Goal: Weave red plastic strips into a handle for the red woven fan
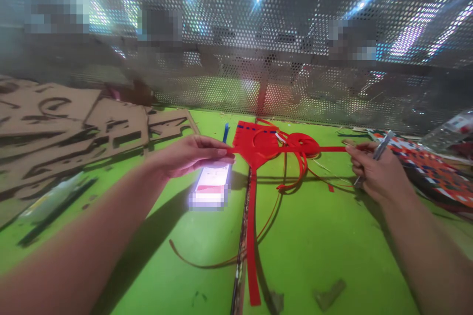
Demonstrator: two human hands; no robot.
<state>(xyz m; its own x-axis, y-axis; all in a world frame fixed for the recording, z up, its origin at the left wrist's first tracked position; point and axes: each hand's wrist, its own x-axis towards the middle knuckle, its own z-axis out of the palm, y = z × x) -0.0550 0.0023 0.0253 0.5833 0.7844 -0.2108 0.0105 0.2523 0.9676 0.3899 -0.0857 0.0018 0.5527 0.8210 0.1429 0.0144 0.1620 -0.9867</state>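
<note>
A flat red strip (332,149) runs level between my two hands. My left hand (194,157) is closed, pinching it at the left side of a red pointed piece (256,140) with a row of dark blue dashes. My right hand (377,170) pinches the strip's right end and also has a slim grey pen-like tool (383,145) tucked through its fingers. Another red strip (252,236) hangs down from the point of the piece toward me. Behind the level strip lies a red coil (303,142) with loose narrow bands. A lit phone (210,184) is just below my left hand.
Cut brown boards (121,125) are piled at the left. A patterned orange and white sheet (424,167) and a clear plastic bottle (451,130) are at the right. A perforated metal screen (236,59) rises behind the green tabletop (314,246), which has a dark seam.
</note>
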